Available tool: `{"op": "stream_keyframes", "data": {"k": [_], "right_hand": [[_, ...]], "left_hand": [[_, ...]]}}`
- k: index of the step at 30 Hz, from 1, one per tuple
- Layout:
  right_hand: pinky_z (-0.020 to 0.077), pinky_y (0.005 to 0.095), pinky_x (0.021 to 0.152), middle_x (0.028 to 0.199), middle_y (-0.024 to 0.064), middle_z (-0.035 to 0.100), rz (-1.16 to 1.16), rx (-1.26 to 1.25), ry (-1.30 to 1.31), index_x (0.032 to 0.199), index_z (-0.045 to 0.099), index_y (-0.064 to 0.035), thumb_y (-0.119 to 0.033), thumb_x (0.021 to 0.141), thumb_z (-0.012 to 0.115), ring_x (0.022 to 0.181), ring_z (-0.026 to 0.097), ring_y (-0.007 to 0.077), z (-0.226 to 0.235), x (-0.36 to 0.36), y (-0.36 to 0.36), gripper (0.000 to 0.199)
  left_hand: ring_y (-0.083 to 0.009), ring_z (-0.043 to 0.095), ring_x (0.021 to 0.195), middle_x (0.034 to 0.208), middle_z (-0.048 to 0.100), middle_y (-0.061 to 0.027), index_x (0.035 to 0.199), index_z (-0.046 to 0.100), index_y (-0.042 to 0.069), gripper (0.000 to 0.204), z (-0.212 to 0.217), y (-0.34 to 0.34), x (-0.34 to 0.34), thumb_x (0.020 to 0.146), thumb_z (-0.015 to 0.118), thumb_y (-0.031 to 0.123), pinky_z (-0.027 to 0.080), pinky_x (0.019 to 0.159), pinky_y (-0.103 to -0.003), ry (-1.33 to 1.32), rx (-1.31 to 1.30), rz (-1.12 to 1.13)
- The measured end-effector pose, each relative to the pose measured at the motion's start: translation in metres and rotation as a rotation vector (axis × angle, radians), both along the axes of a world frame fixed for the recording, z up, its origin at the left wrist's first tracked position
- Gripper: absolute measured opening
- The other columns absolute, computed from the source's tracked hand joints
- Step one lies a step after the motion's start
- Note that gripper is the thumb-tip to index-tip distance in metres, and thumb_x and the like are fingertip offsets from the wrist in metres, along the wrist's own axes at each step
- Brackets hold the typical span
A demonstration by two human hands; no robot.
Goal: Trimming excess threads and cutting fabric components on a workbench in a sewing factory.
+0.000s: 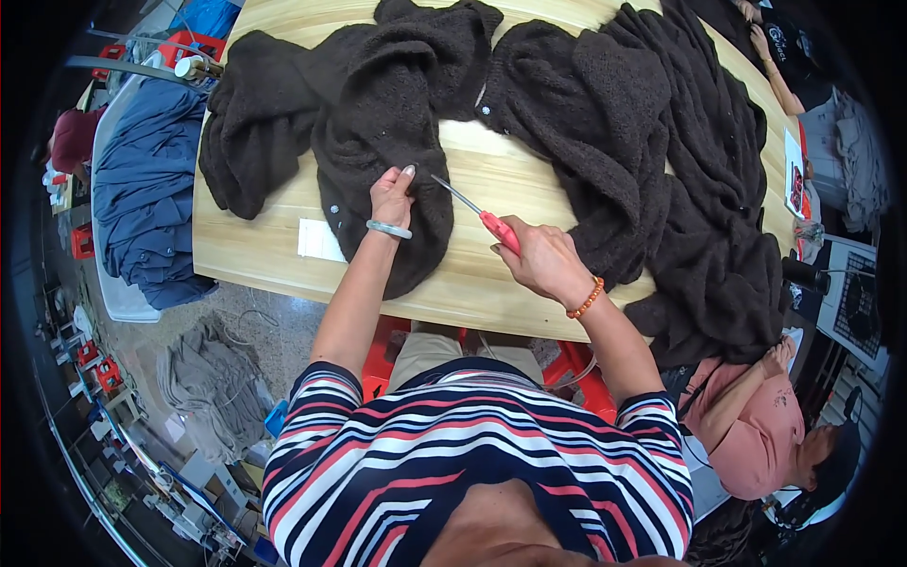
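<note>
Gently is the best way to go, I think: hold the fluffy dark garment (pixel 378 132) flat and snug, so that the thin tip of the red tool (pixel 498 230) meets only the spot it should and pulls no wool. It would also help to keep that sharp-looking tip away from the left thumb, with small, slow moves. The left hand (pixel 389 201) has its thumb and fingers almost closed in a pinch, and they seem to have a small bit of the garment; just what is too tiny to tell. The right hand (pixel 546 260) has its fingers wrapped round the red handle. The garment lies on the table (pixel 472 156), under and around the left fingers. The tool's tip is just right of them, over the garment's edge; I cannot tell if it touches.
</note>
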State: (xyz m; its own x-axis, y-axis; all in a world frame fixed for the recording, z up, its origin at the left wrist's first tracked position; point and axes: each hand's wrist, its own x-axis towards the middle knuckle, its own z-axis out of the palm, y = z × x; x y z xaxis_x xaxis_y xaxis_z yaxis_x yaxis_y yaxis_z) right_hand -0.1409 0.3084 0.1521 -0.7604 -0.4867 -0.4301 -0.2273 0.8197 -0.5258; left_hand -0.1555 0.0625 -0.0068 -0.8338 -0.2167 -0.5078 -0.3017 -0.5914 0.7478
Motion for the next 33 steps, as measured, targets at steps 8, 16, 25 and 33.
{"op": "stream_keyframes", "data": {"k": [8, 16, 25, 33], "right_hand": [[0.0505, 0.0467, 0.072, 0.077, 0.0216, 0.066, 0.045, 0.012, -0.049, 0.111, 0.057, -0.0045, -0.025, 0.088, 0.058, 0.077, 0.065, 0.0385, -0.002, 0.0, -0.003, 0.031], [0.0488, 0.0465, 0.071, 0.077, 0.0213, 0.064, -0.019, -0.083, -0.073, 0.119, 0.054, -0.0103, -0.026, 0.088, 0.059, 0.074, 0.063, 0.0396, -0.004, -0.007, 0.002, 0.035], [0.0486, 0.0477, 0.072, 0.078, 0.0213, 0.065, -0.049, -0.1, 0.036, 0.114, 0.056, -0.0083, -0.025, 0.088, 0.059, 0.075, 0.063, 0.0402, -0.003, -0.027, -0.027, 0.032], [0.0489, 0.0478, 0.073, 0.077, 0.0218, 0.065, 0.015, -0.05, 0.05, 0.108, 0.058, -0.0055, -0.027, 0.087, 0.06, 0.077, 0.064, 0.0399, -0.003, -0.039, -0.043, 0.03]], "left_hand": [[-0.0042, 0.055, 0.068, 0.077, 0.061, 0.0037, 0.078, 0.058, 0.011, 0.014, -0.005, -0.003, -0.001, 0.091, 0.062, 0.011, 0.044, 0.062, -0.023, 0.1, -0.075, -0.057], [-0.0068, 0.054, 0.056, 0.077, 0.059, 0.0011, 0.097, 0.059, 0.007, 0.018, 0.03, -0.019, -0.014, 0.088, 0.068, 0.02, 0.043, 0.046, -0.021, -0.157, -0.275, 0.017], [-0.0152, 0.063, 0.066, 0.079, 0.06, -0.0018, 0.088, 0.056, 0.008, 0.006, 0.027, -0.051, -0.053, 0.092, 0.061, 0.01, 0.051, 0.054, -0.024, -0.076, 0.044, -0.004], [-0.033, 0.066, 0.099, 0.093, 0.065, -0.0113, 0.091, 0.058, 0.0, 0.01, 0.026, -0.053, -0.037, 0.095, 0.055, 0.009, 0.056, 0.085, -0.04, 0.15, 0.035, -0.143]]}}
